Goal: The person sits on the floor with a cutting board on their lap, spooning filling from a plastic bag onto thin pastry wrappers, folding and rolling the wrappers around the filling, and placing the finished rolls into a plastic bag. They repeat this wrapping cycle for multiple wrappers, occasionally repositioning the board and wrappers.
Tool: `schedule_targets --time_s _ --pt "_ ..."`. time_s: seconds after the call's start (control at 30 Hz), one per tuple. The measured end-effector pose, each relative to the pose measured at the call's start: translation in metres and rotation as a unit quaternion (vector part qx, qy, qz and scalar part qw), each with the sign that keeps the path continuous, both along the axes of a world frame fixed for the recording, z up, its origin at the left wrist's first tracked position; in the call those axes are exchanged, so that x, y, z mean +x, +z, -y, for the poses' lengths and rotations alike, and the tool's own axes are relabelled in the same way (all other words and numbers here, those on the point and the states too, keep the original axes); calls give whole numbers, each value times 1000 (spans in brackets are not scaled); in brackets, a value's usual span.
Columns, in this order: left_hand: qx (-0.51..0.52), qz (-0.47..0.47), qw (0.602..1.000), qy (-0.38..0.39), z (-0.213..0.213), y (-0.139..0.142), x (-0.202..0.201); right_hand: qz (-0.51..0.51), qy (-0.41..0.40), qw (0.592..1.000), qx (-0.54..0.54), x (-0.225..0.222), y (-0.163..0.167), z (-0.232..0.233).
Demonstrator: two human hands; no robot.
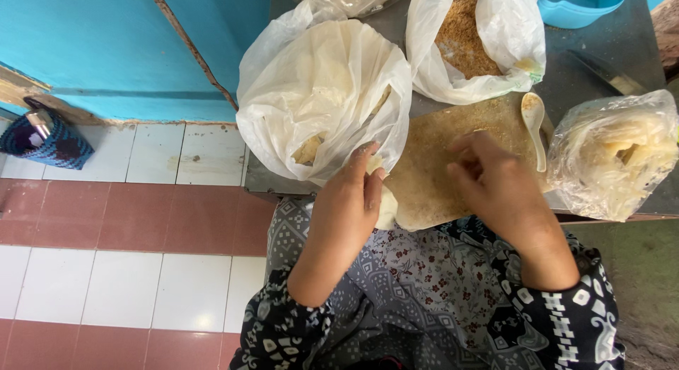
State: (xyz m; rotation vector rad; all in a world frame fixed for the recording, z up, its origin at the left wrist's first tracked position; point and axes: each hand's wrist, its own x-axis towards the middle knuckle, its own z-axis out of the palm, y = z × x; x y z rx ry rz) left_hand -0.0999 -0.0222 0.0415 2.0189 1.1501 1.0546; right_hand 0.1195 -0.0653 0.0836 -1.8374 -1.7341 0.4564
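My left hand [351, 200] is closed around a pale, soft piece of dough [386, 209] at the near edge of a flat board covered in brown crumbs [431, 165]. My right hand [491, 179] hovers over the crumb-covered board with fingers curled and close together; I cannot tell whether anything is between them. A white spoon [534, 122] lies at the board's right edge.
A large white plastic bag [318, 87] with pale pieces inside stands left of the board. Another bag holds brown crumbs [463, 37]. A clear bag of pale strips [615, 154] sits at right. A blue tub [580, 2] is at the back. Tiled floor and a small woven basket [42, 140] lie left.
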Motion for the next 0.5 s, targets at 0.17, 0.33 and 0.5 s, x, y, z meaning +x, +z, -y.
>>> schedule_targets --time_s 0.17,0.33,0.5 --pt "-16 5 999 -30 -10 -21 2 -61 18 998 -29 -19 -8 -1" --pt "-111 85 990 -19 -9 -16 -2 -143 16 989 -23 -20 -6 6" --pt "-267 346 898 -43 -7 1 4 -171 64 983 11 -44 -10 16"
